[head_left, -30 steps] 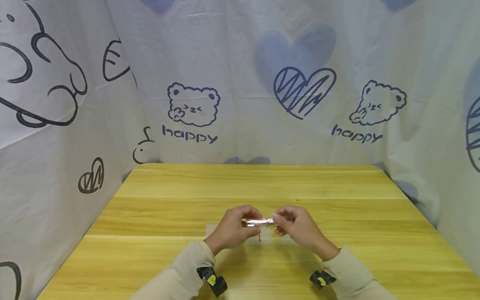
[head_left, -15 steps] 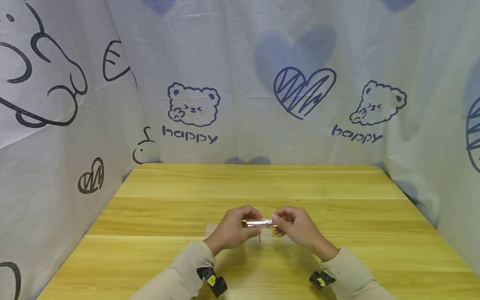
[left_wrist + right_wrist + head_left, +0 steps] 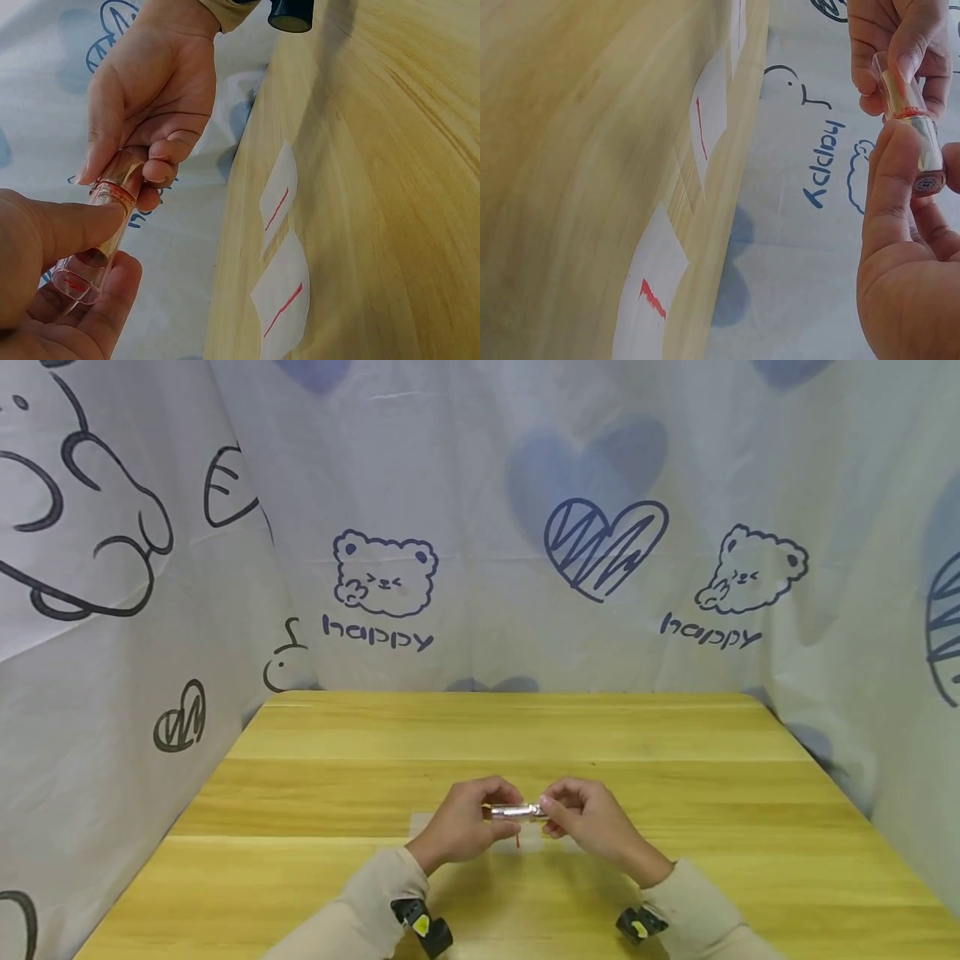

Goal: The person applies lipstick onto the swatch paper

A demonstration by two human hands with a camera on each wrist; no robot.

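Observation:
Between the two hands, a lipstick (image 3: 516, 812) lies sideways above the table, with a clear cap and a shiny gold base. My left hand (image 3: 463, 823) grips the clear cap (image 3: 78, 276), its thumb along the upper side. From the other end my right hand (image 3: 598, 828) pinches the gold base (image 3: 930, 147), whose round end label (image 3: 930, 182) faces outward in the right wrist view. Cap and base meet in line, and red smears show around the joint. Part of the lipstick is hidden by the fingers.
Below the hands, white paper pieces (image 3: 646, 259) lie on the wooden table (image 3: 360, 735), with a red stroke on each marked one. A printed white curtain (image 3: 480, 460) stands behind the table and along its sides. Both wrists carry black strapped cameras (image 3: 423, 928).
Both hands keep their grip on the lipstick and barely move. More of the gold colour shows at its left end. The head view has shifted slightly.

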